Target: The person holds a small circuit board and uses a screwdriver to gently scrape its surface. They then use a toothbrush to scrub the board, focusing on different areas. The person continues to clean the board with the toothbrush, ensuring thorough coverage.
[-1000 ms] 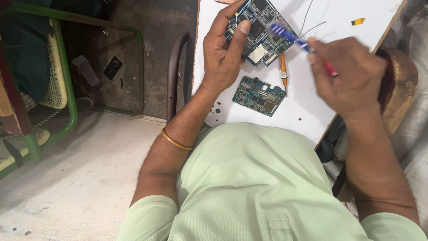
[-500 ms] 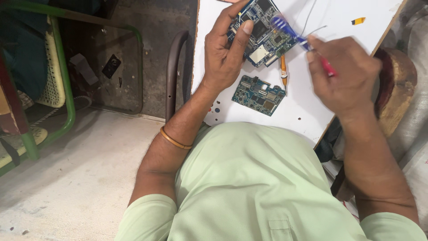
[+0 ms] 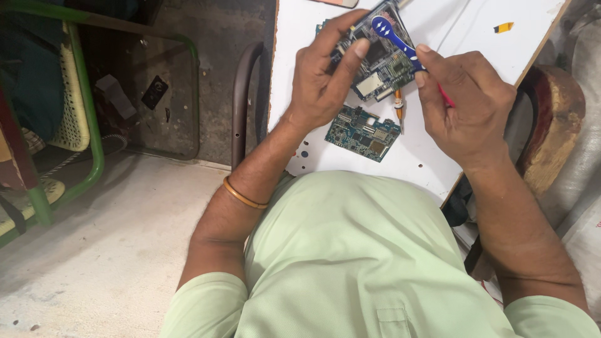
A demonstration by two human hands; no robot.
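Observation:
My left hand (image 3: 325, 78) grips a green circuit board (image 3: 383, 66) over the white table (image 3: 438, 144), thumb pressed on its face. My right hand (image 3: 466, 103) holds a blue toothbrush with a red handle (image 3: 400, 45), its head resting on the top of that board. A second, smaller circuit board (image 3: 363, 133) lies flat on the table just below my left hand. A small orange-handled screwdriver (image 3: 398, 107) lies between the two hands, partly hidden by the held board.
A small yellow piece (image 3: 503, 27) lies at the table's far right. Left of the table stand a dark curved chair back (image 3: 241, 100) and a green metal frame (image 3: 87, 112) on the concrete floor. A brown wooden block (image 3: 554, 119) sits right of the table.
The toothbrush head has moved up and left across the held board, with my right hand following. My left hand keeps holding the board in place.

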